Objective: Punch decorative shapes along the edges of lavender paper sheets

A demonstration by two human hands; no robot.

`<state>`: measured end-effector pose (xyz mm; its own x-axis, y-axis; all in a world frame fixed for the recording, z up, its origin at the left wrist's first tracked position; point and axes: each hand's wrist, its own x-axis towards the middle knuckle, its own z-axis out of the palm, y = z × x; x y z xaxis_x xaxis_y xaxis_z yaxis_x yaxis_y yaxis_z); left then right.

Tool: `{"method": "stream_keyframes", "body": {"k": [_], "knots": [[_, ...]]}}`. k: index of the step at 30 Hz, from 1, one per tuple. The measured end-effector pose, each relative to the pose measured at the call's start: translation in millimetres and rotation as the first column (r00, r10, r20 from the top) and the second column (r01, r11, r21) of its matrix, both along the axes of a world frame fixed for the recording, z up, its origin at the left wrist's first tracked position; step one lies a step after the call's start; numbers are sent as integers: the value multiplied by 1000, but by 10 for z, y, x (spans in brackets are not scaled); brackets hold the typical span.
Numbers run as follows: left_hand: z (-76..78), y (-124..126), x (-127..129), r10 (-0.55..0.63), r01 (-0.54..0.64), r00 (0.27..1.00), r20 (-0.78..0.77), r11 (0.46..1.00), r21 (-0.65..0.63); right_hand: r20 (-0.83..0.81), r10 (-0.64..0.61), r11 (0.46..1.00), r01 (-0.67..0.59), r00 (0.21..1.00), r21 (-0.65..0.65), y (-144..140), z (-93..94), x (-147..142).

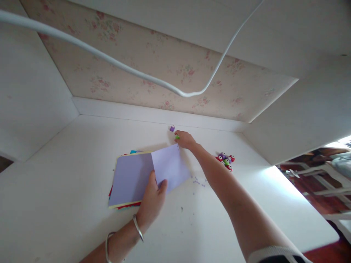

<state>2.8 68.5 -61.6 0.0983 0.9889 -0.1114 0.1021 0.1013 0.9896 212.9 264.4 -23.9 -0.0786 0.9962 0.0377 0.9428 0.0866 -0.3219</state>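
Observation:
My left hand [155,195] pinches a sheet of light purple paper [171,166] between thumb and fingers, lifted at an angle. Tiny dark marks show near the sheet's far corner. Beneath it lies a stack of coloured paper [131,179], purple on top, with yellow, red and teal edges showing. Just beyond the sheet's far corner, my right hand [185,139] closes its fingers round a small green piece with a round eye [177,137]. A similar small purple piece with eyes [172,128] stands on the white surface beside my right fingertips.
A cluster of small red, purple and green pieces with eyes [226,160] sits right of my right forearm. Tiny purple paper bits [196,180] and dark specks are scattered nearby. A white cable [189,94] hangs across the view. White panels enclose the surface.

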Motion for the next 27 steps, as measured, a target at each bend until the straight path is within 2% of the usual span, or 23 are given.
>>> {"method": "stream_keyframes", "body": {"k": [4,6,9,11,13,15,16,18,20,22,23,25,27], "knots": [[12,-32,32,50,-46,998,-36,992,118,-126,-97,993,105,987,57,-229,112,173],[38,-61,54,58,-46,996,-68,985,169,-214,-139,985,157,967,70,-481,134,285],[95,-133,72,14,-5,999,-52,984,176,-352,-156,982,185,923,48,-1015,76,395],[133,-199,62,-44,44,999,-6,985,167,-646,-127,985,173,753,8,-1401,-4,414],[165,-267,35,-73,74,997,-14,981,179,-776,-134,985,166,616,-39,-1730,-88,401],[198,-327,-3,-44,69,993,-110,968,240,-816,-161,982,176,555,-74,-1952,-154,377],[219,-352,-22,-18,74,982,-188,951,299,-816,-154,982,179,557,-63,-2018,-178,368],[273,-387,-52,27,153,929,-370,881,448,-782,-107,984,177,614,5,-2074,-213,360],[333,-405,-60,55,314,843,-536,758,572,-715,-46,982,163,698,96,-2062,-242,369],[378,-408,-31,97,462,755,-649,624,630,-674,-22,976,162,738,147,-2025,-279,388],[389,-403,1,107,525,716,-690,569,633,-678,-26,973,173,735,150,-2006,-301,399],[381,-380,104,81,633,647,-758,496,593,-720,-50,967,213,692,137,-1974,-343,423],[334,-336,247,17,706,593,-805,469,530,-768,-78,951,280,636,135,-1952,-371,452]]}}
